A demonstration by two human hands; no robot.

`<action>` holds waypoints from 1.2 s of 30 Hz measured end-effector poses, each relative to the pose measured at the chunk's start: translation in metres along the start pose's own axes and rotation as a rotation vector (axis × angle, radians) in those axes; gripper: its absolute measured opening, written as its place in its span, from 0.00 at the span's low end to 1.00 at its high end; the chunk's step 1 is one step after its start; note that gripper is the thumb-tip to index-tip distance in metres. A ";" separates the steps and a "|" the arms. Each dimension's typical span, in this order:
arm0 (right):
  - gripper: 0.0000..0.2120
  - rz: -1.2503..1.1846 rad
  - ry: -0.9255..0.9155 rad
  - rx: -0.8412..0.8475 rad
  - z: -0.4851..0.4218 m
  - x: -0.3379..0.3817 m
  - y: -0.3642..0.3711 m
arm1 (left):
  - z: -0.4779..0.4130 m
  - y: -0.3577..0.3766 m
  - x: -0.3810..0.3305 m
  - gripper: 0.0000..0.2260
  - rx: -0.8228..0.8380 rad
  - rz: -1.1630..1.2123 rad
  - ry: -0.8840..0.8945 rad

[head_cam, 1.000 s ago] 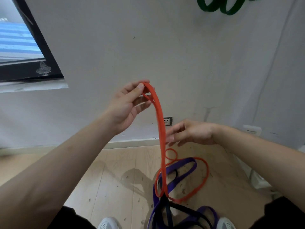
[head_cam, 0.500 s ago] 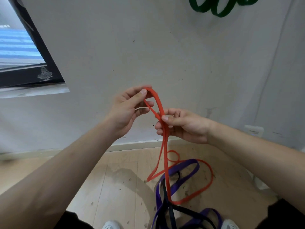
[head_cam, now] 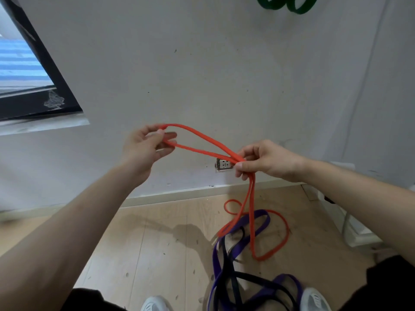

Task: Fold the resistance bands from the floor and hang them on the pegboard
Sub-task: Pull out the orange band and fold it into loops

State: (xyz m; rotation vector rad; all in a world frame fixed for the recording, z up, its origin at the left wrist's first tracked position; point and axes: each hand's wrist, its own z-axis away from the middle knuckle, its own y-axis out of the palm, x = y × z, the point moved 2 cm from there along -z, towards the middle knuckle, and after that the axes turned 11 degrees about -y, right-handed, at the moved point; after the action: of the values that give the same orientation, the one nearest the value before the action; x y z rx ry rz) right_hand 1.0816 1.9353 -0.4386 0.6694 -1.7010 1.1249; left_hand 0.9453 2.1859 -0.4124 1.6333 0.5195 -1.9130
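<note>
An orange resistance band (head_cam: 202, 142) stretches between my two hands in front of the wall. My left hand (head_cam: 146, 147) pinches its looped end at the upper left. My right hand (head_cam: 262, 160) grips both strands lower to the right. From there the band hangs down and its tail lies looped on the wooden floor (head_cam: 157, 243). A purple band (head_cam: 253, 234) and a black band (head_cam: 231, 272) lie tangled on the floor below, near my shoes. A green band (head_cam: 280, 4) hangs at the top edge of the wall; the pegboard itself is out of view.
A wall socket (head_cam: 223, 164) sits just behind my right hand above the skirting board. A dark-framed window (head_cam: 33, 86) is at the left. A white object (head_cam: 359, 232) stands on the floor at the right. My white shoes (head_cam: 314, 299) show at the bottom.
My right hand slid along the orange band and moved right and down, pulling the strands apart from my left hand. The section between my hands now lies slanted instead of hanging.
</note>
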 end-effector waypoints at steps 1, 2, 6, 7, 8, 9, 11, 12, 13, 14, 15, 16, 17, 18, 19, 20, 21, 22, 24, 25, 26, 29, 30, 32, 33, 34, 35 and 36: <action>0.04 0.025 -0.020 -0.022 0.002 0.003 -0.001 | -0.001 -0.002 0.004 0.06 0.011 -0.096 -0.039; 0.05 0.055 -0.039 -0.041 0.003 0.005 -0.001 | -0.002 -0.004 0.008 0.07 0.034 -0.201 -0.081; 0.04 0.210 -0.072 -0.065 0.005 0.012 -0.004 | 0.006 -0.006 0.018 0.16 0.213 -0.631 -0.134; 0.04 0.253 -0.077 -0.056 0.005 0.014 -0.003 | 0.009 -0.001 0.017 0.19 0.258 -0.678 -0.102; 0.04 0.301 -0.082 -0.042 0.005 0.017 -0.002 | 0.014 0.007 0.016 0.21 0.306 -0.691 -0.065; 0.04 0.352 -0.088 -0.026 0.005 0.019 0.000 | 0.018 0.016 0.015 0.22 0.361 -0.686 -0.033; 0.06 0.443 -0.107 -0.006 0.005 0.024 0.005 | 0.027 0.036 0.016 0.21 0.498 -0.694 0.004; 0.06 0.473 -0.119 -0.004 0.004 0.025 0.007 | 0.030 0.045 0.019 0.19 0.560 -0.711 0.009; 0.06 0.496 -0.130 -0.004 0.004 0.027 0.009 | 0.032 0.052 0.022 0.16 0.601 -0.717 0.010; 0.05 0.510 -0.140 -0.003 0.004 0.028 0.011 | 0.033 0.057 0.024 0.13 0.609 -0.714 0.013; 0.04 0.514 -0.146 -0.001 0.004 0.029 0.012 | 0.033 0.060 0.026 0.11 0.593 -0.708 0.021; 0.03 0.505 -0.150 -0.001 0.004 0.029 0.012 | 0.033 0.062 0.026 0.09 0.557 -0.705 0.034; 0.03 0.490 -0.152 -0.004 0.004 0.029 0.012 | 0.032 0.063 0.025 0.08 0.510 -0.704 0.055; 0.03 0.478 -0.153 -0.009 0.003 0.028 0.012 | 0.031 0.063 0.025 0.07 0.467 -0.698 0.090; 0.03 0.468 -0.152 -0.012 0.003 0.027 0.011 | 0.031 0.064 0.024 0.07 0.439 -0.684 0.128; 0.03 0.454 -0.147 -0.011 0.002 0.026 0.010 | 0.031 0.065 0.023 0.07 0.431 -0.657 0.161; 0.03 0.428 -0.135 -0.004 0.001 0.023 0.009 | 0.032 0.067 0.021 0.07 0.439 -0.619 0.186; 0.04 0.393 -0.116 0.010 0.000 0.019 0.009 | 0.032 0.069 0.020 0.06 0.446 -0.578 0.208; 0.03 0.343 -0.073 0.047 -0.001 0.010 0.010 | 0.034 0.071 0.015 0.04 0.417 -0.487 0.242; 0.03 0.320 -0.049 0.073 -0.001 0.004 0.010 | 0.035 0.072 0.012 0.03 0.388 -0.431 0.250; 0.03 0.289 -0.026 0.096 -0.001 -0.001 0.010 | 0.034 0.071 0.009 0.03 0.353 -0.375 0.256; 0.03 0.208 0.031 0.096 0.000 -0.015 0.006 | 0.028 0.063 0.003 0.04 0.245 -0.252 0.277; 0.03 0.196 0.050 0.086 0.000 -0.018 0.004 | 0.025 0.059 0.001 0.04 0.216 -0.235 0.290; 0.04 0.184 0.074 0.066 0.001 -0.019 0.001 | 0.020 0.048 -0.002 0.05 0.175 -0.220 0.305; 0.04 0.170 0.075 0.049 0.001 -0.018 -0.001 | 0.017 0.042 -0.003 0.06 0.159 -0.221 0.305; 0.04 0.148 0.067 0.025 0.001 -0.015 -0.003 | 0.015 0.036 -0.003 0.06 0.144 -0.233 0.296; 0.04 0.126 0.058 -0.007 0.001 -0.012 -0.005 | 0.012 0.031 -0.003 0.07 0.136 -0.251 0.274; 0.04 0.109 0.046 -0.041 0.002 -0.008 -0.008 | 0.009 0.026 -0.002 0.07 0.139 -0.268 0.242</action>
State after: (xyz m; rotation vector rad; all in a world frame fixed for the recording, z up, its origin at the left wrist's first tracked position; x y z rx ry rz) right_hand 1.0907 1.9299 -0.4433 0.5261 -1.7335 1.1694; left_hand 0.9551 2.1608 -0.4072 1.9856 0.7503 -1.9874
